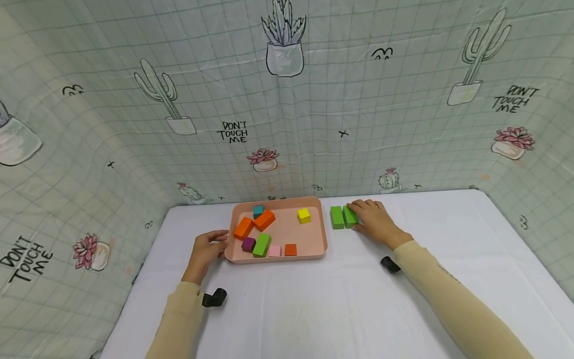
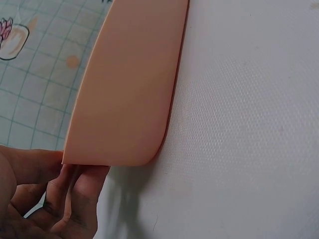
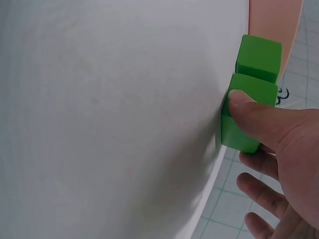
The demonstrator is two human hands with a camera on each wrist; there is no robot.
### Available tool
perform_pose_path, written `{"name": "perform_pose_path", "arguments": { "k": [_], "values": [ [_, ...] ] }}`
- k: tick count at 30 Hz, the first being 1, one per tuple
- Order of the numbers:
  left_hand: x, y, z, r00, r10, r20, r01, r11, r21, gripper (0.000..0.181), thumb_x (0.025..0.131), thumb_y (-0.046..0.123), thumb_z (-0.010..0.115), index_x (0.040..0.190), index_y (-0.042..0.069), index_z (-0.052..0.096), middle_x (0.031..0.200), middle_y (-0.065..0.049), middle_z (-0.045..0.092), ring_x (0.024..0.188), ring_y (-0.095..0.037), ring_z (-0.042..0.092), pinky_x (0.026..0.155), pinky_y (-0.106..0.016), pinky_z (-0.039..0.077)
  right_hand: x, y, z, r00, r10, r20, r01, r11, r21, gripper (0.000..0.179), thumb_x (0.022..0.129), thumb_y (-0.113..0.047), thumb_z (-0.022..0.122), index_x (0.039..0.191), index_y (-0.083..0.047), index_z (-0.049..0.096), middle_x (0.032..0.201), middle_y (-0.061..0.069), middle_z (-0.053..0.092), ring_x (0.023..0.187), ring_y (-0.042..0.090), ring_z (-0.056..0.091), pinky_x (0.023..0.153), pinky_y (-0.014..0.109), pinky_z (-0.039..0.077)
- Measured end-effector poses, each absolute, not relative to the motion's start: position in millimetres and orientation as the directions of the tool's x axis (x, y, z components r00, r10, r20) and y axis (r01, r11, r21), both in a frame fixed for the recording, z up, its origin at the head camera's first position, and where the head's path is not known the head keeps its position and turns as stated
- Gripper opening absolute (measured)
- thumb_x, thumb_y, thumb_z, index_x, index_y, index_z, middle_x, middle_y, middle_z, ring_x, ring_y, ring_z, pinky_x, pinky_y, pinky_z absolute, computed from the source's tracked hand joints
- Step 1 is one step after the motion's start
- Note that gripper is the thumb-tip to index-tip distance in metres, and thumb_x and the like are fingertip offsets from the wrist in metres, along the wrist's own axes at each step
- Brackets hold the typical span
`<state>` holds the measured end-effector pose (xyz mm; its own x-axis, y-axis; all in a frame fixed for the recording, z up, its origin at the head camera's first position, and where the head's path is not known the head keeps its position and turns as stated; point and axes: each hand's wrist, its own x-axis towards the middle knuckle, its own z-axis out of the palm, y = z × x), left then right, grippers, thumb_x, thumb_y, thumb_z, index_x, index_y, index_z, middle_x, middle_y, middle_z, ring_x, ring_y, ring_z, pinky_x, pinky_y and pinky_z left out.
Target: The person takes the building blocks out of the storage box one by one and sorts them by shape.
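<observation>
At the back middle of the table lies a shallow pink tray [image 1: 309,249]. My left hand [image 1: 205,253] holds its left end, digits bent against the rim and end wall; the left wrist view shows the fingertips [image 2: 92,174] there. Right of the tray, two green blocks lie side by side. My right hand [image 1: 376,222] pinches the right-hand green block [image 3: 239,133], thumb on one face and a finger on the far face. The other green block [image 1: 337,218] sits beside it, nearer the tray. The remaining right fingers are spread loosely behind.
Inside the tray lie two orange blocks [image 1: 243,228], a green block [image 1: 262,245], and teal [image 1: 258,211], purple [image 1: 248,244], pink [image 1: 275,251], red-orange [image 1: 290,250] and yellow [image 1: 304,216] pieces. Patterned cloth [image 1: 314,124] rises behind the white table [image 1: 305,309].
</observation>
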<state>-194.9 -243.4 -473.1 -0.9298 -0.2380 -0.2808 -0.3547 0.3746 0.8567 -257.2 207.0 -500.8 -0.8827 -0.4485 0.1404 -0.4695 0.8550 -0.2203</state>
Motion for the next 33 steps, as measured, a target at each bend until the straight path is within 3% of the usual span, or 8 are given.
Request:
{"name": "perform_pose_path", "arguments": {
  "k": [10, 33],
  "values": [
    [-192.6, -245.0, -471.7, -0.928, -0.247, -0.280, -0.358, 0.377, 0.854, 0.039, 0.101, 0.001, 0.062, 0.139, -0.006, 0.063, 0.129, -0.024, 0.063, 0.095, -0.023, 0.063, 0.068, -0.018, 0.056, -254.5, 202.9, -498.9, -0.903, -0.415, 0.115, -0.430, 0.861, -0.269, 0.064, 0.092, -0.015, 0.083, 0.147, 0.003, 0.056, 0.147, 0.022, 0.058, 0.132, 0.046, 0.053, 0.109, 0.066, 0.040],
    [-192.7, -244.0, -473.4, -0.927, -0.236, -0.291, -0.362, 0.365, 0.858, 0.039, 0.101, 0.001, 0.062, 0.139, -0.007, 0.063, 0.126, -0.024, 0.063, 0.089, -0.021, 0.062, 0.067, -0.019, 0.057, -252.1, 204.9, -505.2, -0.917, -0.382, 0.117, -0.400, 0.866, -0.301, 0.065, 0.093, -0.014, 0.082, 0.149, 0.002, 0.055, 0.149, 0.022, 0.056, 0.132, 0.046, 0.053, 0.109, 0.067, 0.040]
  ]
}}
